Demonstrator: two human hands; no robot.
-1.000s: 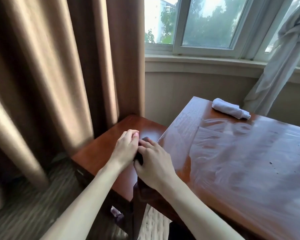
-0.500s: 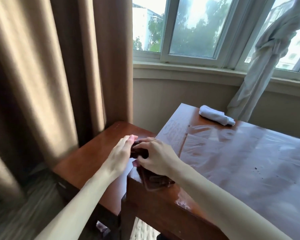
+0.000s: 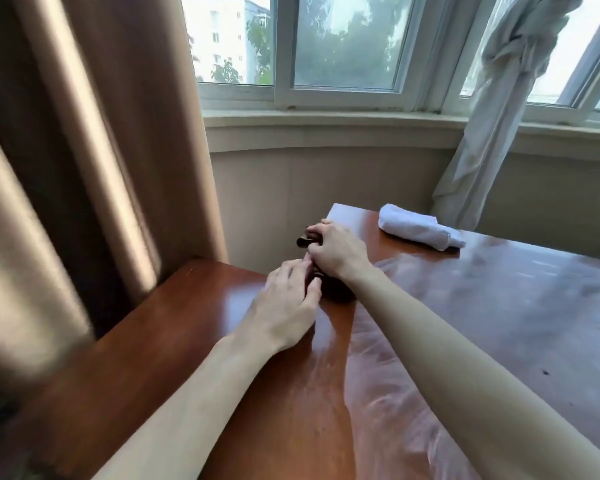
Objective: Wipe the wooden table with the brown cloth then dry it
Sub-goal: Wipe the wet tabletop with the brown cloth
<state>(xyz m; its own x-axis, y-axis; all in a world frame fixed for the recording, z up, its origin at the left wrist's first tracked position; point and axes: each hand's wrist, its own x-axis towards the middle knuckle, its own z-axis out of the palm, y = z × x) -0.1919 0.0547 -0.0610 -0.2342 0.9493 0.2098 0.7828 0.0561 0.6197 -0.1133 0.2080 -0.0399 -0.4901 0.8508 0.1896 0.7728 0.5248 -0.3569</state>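
The glossy wooden table [image 3: 499, 306] fills the right half, streaked with wet smears. My right hand [image 3: 336, 249] grips the dark brown cloth [image 3: 336, 292] at the table's left edge, near the far corner; most of the cloth is hidden under the hand, with an end showing beyond the fingers and a bunch under the wrist. My left hand [image 3: 288, 306] lies beside it, fingers stretched and touching the cloth at the edge. A rolled white towel [image 3: 416, 230] lies at the table's far edge.
A lower wooden side table [image 3: 153, 341] adjoins on the left. Heavy tan curtains [image 3: 84, 150] hang at left, a knotted white curtain [image 3: 499, 98] at the back right. A window sill and wall run behind the table.
Both hands have slid the brown cloth along the table's left edge from the near corner toward the far corner. The view has shifted over the table.
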